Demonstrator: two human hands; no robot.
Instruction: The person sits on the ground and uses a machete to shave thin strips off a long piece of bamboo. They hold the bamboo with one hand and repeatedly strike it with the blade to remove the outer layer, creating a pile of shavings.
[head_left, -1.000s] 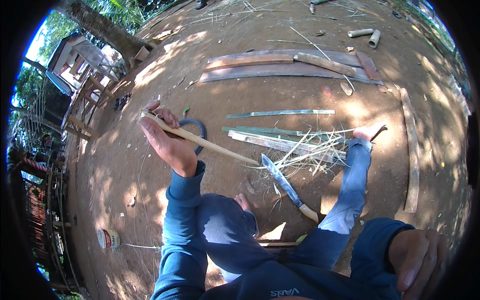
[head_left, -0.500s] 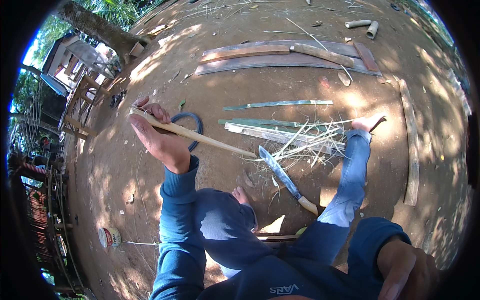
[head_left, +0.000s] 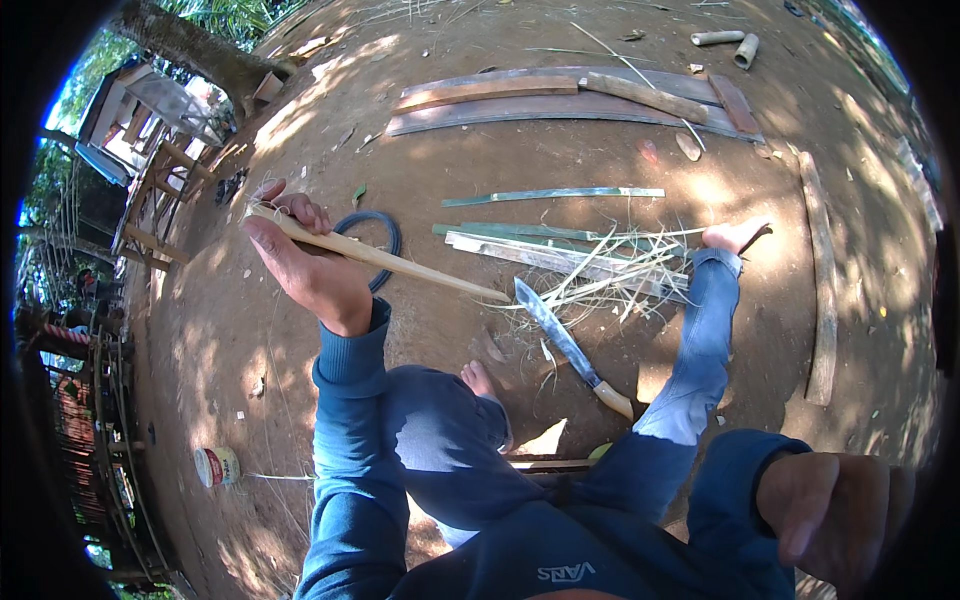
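My left hand is closed round a pale, shaved bamboo strip. The strip slants down to the right, and its thin end lies close to the tip of a machete. That machete rests on the dirt between my legs, with its wooden handle toward my right knee. At the lower right, near my body, my right hand hangs with the thumb apart from the fingers. Nothing shows in it, though the dark rim hides part of the fingers. Curly bamboo shavings lie in a heap by my right foot.
Green bamboo slats lie ahead, some under the shavings. A coiled dark hose sits behind the held strip. Farther off are wooden planks, with a long log on the right. A small tub stands at left.
My left hand has shifted slightly left and up with the strip still in it. My right hand has moved slightly up and right, showing more of its fingers.
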